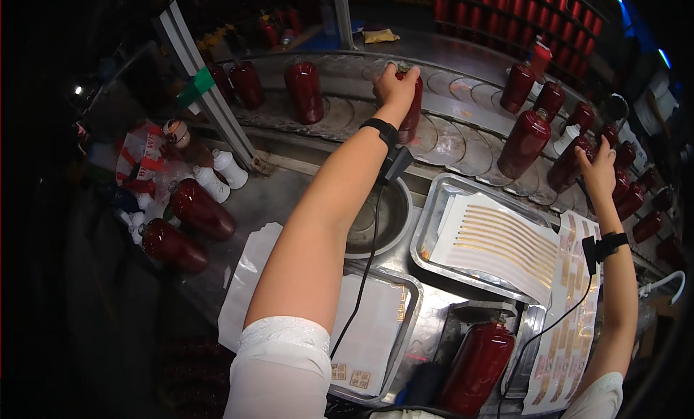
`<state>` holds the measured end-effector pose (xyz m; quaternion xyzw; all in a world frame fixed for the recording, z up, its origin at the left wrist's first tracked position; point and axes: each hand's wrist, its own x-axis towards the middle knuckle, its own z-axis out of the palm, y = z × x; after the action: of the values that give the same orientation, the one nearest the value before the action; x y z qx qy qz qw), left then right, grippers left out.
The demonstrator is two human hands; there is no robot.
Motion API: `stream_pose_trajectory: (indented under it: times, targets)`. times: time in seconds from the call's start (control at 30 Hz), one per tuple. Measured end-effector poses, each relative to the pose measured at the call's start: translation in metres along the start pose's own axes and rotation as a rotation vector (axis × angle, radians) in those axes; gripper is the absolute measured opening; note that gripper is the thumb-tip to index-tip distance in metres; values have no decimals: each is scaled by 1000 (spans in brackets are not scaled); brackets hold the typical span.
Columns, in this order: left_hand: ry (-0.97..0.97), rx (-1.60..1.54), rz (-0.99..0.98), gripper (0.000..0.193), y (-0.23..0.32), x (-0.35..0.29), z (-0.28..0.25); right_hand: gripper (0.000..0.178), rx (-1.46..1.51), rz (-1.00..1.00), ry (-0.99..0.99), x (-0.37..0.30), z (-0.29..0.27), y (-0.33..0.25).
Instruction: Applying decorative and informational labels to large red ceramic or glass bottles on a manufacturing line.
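Note:
Both my arms reach forward to a curved conveyor (441, 141) of overlapping plates. My left hand (396, 88) is closed round the top of a dark red glass bottle (410, 121) standing on it. Fingers and wrist hide part of that bottle. At the right, my right hand (598, 172) has its fingers round the upper part of another red bottle (565, 173). Just left of this one stands a separate red bottle (523, 144). A third red bottle (303, 92) stands on the conveyor left of my left hand.
Below the conveyor are a metal tray (418, 254) with a striped gold decal sheet (499, 238), a round metal bowl (394, 224) and a second tray (414, 303) with sheets. A red bottle (478, 365) leans near me. A metal post (210, 83) rises at left.

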<state>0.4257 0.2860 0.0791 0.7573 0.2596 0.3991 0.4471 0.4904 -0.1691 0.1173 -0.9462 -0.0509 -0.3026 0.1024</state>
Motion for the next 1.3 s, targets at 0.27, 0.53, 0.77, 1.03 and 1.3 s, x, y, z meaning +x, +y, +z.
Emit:
stream_pose_trajectory:
  times: [0.27,0.53,0.77,1.03,1.3]
  targets:
    - [41,118,79,71,23,-12,-6,56,284,-121,-98,-33,-87,29]
    - [254,463,-125,81,-34,63,-77,47,365,-117,-221,-49,-214,99]
    - [301,332,49,48,-54,62,-65,45,265,-153,-163,-90,-263,104]
    - [267,336,29,44,-31,32,-35,47,222,-76,-217,-126,-273,90]
    - [143,47,17,47,-32,35,-73,45,177,-209,-131,-138,-273,108]
